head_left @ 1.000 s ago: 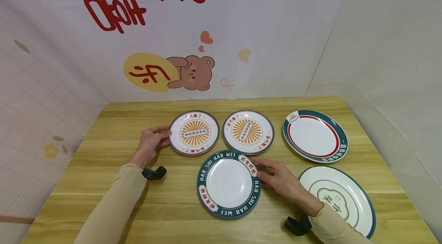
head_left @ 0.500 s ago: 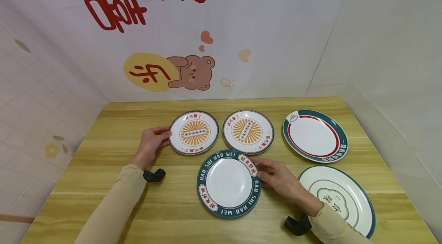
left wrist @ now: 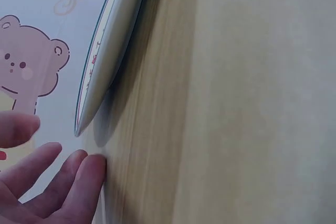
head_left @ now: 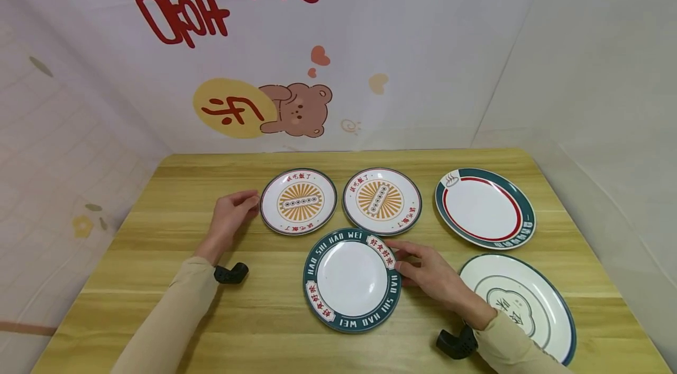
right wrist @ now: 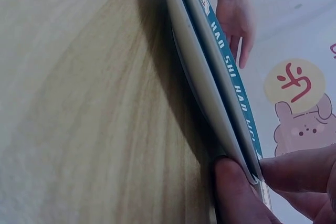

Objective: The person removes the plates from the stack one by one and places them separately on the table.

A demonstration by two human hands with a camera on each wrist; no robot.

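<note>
Wooden table: HAO SHI plate, rim between right fingers.

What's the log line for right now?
left hand: beside round white orange-sunburst plate, not touching | right hand: pinches round white green-rimmed plate together with cream-sided plate beneath

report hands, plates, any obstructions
Left hand: empty, just off left sunburst plate. Right hand: pinches HAO SHI HAO WEI plate, another plate stacked beneath. Possible obstacle: right sunburst plate close behind.
</note>
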